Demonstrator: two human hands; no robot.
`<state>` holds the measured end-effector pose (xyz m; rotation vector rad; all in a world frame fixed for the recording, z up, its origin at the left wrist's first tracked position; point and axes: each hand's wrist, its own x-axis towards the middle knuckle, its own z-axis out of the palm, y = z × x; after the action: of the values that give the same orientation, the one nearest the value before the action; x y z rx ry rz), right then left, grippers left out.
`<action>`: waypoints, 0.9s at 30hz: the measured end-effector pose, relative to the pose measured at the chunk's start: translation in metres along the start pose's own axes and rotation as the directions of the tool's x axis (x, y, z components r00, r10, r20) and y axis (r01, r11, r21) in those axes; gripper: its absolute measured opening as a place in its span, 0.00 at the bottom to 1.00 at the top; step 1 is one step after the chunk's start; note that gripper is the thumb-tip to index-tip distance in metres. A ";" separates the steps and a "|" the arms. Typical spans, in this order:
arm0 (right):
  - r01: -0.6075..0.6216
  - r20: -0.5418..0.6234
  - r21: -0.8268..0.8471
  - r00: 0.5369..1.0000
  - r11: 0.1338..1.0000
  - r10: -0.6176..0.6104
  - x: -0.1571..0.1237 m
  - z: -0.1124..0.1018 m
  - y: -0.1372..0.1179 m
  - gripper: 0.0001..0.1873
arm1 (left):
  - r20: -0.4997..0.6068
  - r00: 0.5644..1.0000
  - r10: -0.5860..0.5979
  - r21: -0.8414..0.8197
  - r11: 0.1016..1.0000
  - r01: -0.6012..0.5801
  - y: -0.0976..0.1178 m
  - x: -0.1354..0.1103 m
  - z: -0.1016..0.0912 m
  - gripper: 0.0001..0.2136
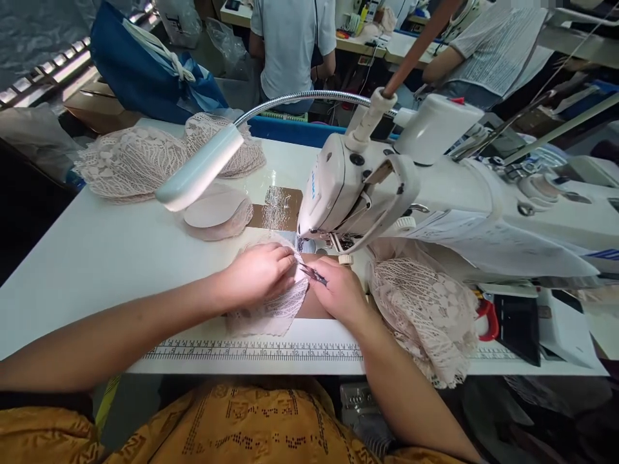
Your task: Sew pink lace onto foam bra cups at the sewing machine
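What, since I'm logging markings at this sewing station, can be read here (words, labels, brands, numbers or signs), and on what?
"10", "12", "13", "14": ruler strip along the table's front edge; its other figures are less clear.
Blue lettering on the sewing machine: too blurred to read.
Paper sheet on the machine: marks too faint.
Plastic bag at the back: dark print, too blurred.

A tied blue bag (pixel 130 64) lies left of a co-worker (pixel 287 48).
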<state>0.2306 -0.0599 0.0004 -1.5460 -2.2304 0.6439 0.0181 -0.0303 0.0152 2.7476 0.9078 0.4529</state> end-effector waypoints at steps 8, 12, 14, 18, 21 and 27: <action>0.000 0.065 -0.252 0.998 0.968 0.017 0.002 0.002 -0.008 0.21 | 0.124 0.992 0.002 0.107 0.994 -0.016 -0.019 0.007 0.003 0.24; -0.025 0.055 -0.293 0.998 0.956 0.043 0.005 0.005 -0.009 0.22 | 0.177 0.984 0.018 0.097 0.995 -0.035 -0.029 0.014 -0.001 0.25; -0.036 0.051 -0.291 0.997 0.956 0.053 0.006 0.005 -0.009 0.23 | 0.198 0.980 0.028 0.096 0.994 -0.048 -0.033 0.018 -0.003 0.25; -0.056 0.058 -0.306 0.995 0.951 0.077 0.008 0.006 -0.011 0.24 | 0.232 0.971 0.063 0.105 0.991 -0.089 -0.040 0.023 -0.006 0.25; -0.068 0.062 -0.313 0.994 0.947 0.092 0.008 0.008 -0.010 0.26 | 0.238 0.968 0.078 0.102 0.989 -0.105 -0.044 0.024 -0.006 0.25; -0.064 0.059 -0.309 0.995 0.949 0.086 0.006 0.010 -0.006 0.26 | 0.183 0.978 0.097 0.111 0.987 -0.119 -0.045 0.020 -0.003 0.24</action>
<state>0.2181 -0.0577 -0.0046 -1.7872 -2.4264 0.3900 0.0079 0.0177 0.0094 2.9013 0.7685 0.1715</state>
